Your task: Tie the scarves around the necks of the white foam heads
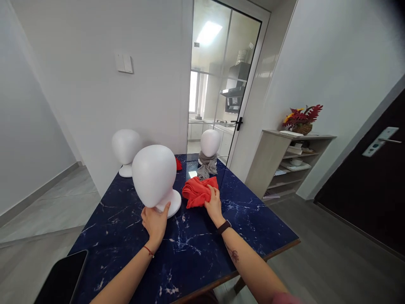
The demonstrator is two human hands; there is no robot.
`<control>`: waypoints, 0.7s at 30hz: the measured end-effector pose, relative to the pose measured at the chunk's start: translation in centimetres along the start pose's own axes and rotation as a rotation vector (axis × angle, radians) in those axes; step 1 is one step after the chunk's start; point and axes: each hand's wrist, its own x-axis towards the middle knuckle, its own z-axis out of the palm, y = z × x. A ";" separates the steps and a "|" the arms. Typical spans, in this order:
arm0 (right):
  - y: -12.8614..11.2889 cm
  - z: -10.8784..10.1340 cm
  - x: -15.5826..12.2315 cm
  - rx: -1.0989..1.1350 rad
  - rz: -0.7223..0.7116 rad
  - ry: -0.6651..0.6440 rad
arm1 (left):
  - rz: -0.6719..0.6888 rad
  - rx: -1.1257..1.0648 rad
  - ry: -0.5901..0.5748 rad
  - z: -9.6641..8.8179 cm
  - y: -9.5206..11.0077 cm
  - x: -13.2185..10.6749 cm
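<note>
A white mannequin head [153, 175] leans to the left on its round base in front of me. My left hand [155, 223] grips it low at the neck and base, with the thumb on the near side and the other fingers partly hidden. To the right of the base lies a crumpled red scarf [198, 192] on the blue marbled table [190, 257]. My right hand [214, 207] has its fingers curled on the scarf's right side; the thumb is mostly out of sight.
A second white mannequin head [126, 145] stands at the back left. Another mannequin head [210, 142], wrapped in a grey scarf [207, 165], stands by the glass door [228, 50]. A bit of red cloth [179, 164] shows behind. A black phone [63, 276] lies at the near left corner.
</note>
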 end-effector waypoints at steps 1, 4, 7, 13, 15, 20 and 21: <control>-0.1 -0.2 0.1 0.029 -0.002 0.020 | 0.006 0.000 0.021 -0.1 0.1 -0.5; -0.4 -0.9 0.1 0.149 0.018 0.050 | 0.001 -0.002 0.075 -0.2 0.3 -1.6; -0.4 -0.9 0.2 0.301 0.126 0.092 | -0.008 -0.005 0.103 -0.2 0.2 -1.9; 1.4 0.7 1.1 0.398 0.324 0.182 | -0.020 -0.004 0.129 0.1 0.0 -1.6; 1.9 0.8 1.5 0.413 0.348 0.211 | -0.026 0.005 0.131 0.3 -0.1 -1.5; 1.5 -1.0 1.2 0.388 0.325 0.330 | -0.024 0.027 0.129 0.5 -0.1 -1.6; 1.2 -1.5 1.0 0.384 0.287 0.354 | -0.023 0.027 0.130 0.5 -0.1 -1.6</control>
